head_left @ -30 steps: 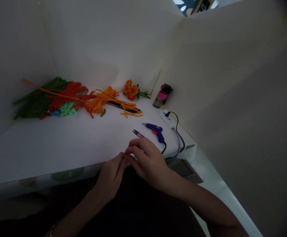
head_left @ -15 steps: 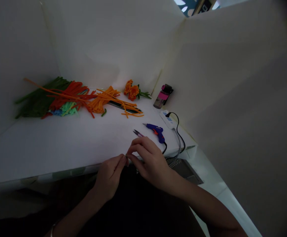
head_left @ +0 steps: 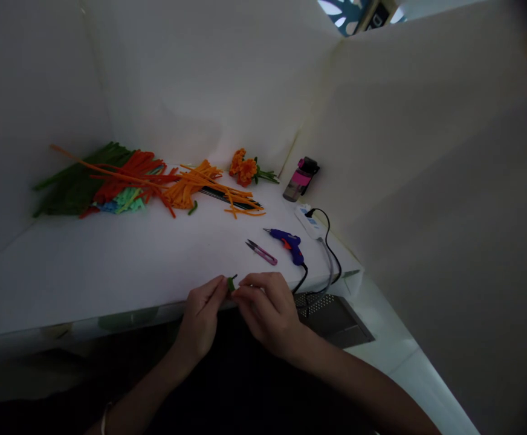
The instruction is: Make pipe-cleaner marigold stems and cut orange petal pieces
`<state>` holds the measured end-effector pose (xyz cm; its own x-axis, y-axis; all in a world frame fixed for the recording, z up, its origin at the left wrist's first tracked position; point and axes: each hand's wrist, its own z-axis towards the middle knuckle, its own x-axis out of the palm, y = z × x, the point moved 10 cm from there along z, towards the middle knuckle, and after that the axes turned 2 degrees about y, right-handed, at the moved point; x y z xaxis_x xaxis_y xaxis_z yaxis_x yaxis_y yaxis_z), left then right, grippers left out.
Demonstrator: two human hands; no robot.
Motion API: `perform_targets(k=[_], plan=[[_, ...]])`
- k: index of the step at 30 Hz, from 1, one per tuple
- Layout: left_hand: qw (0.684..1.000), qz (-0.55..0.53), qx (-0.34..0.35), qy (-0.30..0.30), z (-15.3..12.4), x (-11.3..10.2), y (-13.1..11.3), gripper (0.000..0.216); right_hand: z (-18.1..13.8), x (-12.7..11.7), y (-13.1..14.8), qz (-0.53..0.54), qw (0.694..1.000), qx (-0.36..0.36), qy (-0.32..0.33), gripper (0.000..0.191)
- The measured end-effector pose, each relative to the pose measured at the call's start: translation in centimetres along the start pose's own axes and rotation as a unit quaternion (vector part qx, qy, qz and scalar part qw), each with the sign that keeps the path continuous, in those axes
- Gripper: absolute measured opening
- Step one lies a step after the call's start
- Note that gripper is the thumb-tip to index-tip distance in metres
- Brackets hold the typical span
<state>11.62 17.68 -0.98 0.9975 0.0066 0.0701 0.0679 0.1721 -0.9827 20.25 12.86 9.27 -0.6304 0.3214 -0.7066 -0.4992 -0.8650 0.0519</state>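
Left hand (head_left: 200, 314) and right hand (head_left: 270, 311) pinch a green piece (head_left: 231, 284). Slackening could drop it over the tabletop's (head_left: 109, 272) front edge.

Looks like a small handicraft station, boxed in by plain pale walls (head_left: 164, 72) meeting behind a white desk (head_left: 109, 260). Gives away its craft use through green stems (head_left: 75, 188), red stems (head_left: 130, 175) and orange stems (head_left: 181, 196), all fuzzy, heaped along the desk's back edge, fuzzy orange flowers (head_left: 246, 171) near the back right corner, and a blue glue gun (head_left: 286, 239) with pink snips (head_left: 263, 254) beside it toward the right end. Has a white power strip (head_left: 307, 222) along the right edge and a drinking bottle (head_left: 300, 180) near the back right corner, but cannot be pinned down as home, shop or workshop.
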Motion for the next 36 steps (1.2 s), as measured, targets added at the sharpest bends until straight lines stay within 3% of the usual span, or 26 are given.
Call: perform_targets(k=[5, 7, 10, 14, 21, 29, 34, 36], plan=[[0.998, 0.051, 0.037, -0.001, -0.3, 0.3, -1.5, 0.033, -0.2, 0.6, -0.9, 0.032, 0.998, 0.045, 0.021, 0.005], [0.994, 0.092, 0.051, -0.009, -0.5, 0.2, -1.9, 0.033, -0.1, 0.8, -1.2, 0.040, 0.996, 0.073, 0.034, 0.016], [0.983, 0.157, 0.090, -0.015, -0.8, 0.2, -2.6, 0.032, 0.0, 1.6, -1.8, 0.077, 0.985, 0.128, 0.090, 0.027], [0.970, 0.204, 0.129, -0.041, -1.4, 0.2, -3.1, 0.028, -0.2, 2.4, -2.0, 0.121, 0.967, 0.177, 0.136, 0.022], [0.991, 0.093, 0.083, -0.037, -1.7, 0.1, -2.1, 0.030, -1.1, 3.9, -2.6, 0.237, 0.933, 0.220, 0.161, 0.018], [0.999, -0.041, -0.002, 0.035, -2.3, 0.7, -0.7, 0.035, -1.2, 4.8, -3.0, 0.359, 0.847, 0.236, 0.312, 0.018], [0.995, -0.032, -0.025, 0.093, -2.8, 1.4, -1.0, 0.040, -2.0, 5.8, -3.9, 0.479, 0.740, 0.281, 0.380, 0.017], [0.993, -0.003, -0.018, 0.119, -2.9, 1.9, -1.1, 0.041, -2.1, 6.3, -4.6, 0.498, 0.710, 0.292, 0.403, 0.018]])
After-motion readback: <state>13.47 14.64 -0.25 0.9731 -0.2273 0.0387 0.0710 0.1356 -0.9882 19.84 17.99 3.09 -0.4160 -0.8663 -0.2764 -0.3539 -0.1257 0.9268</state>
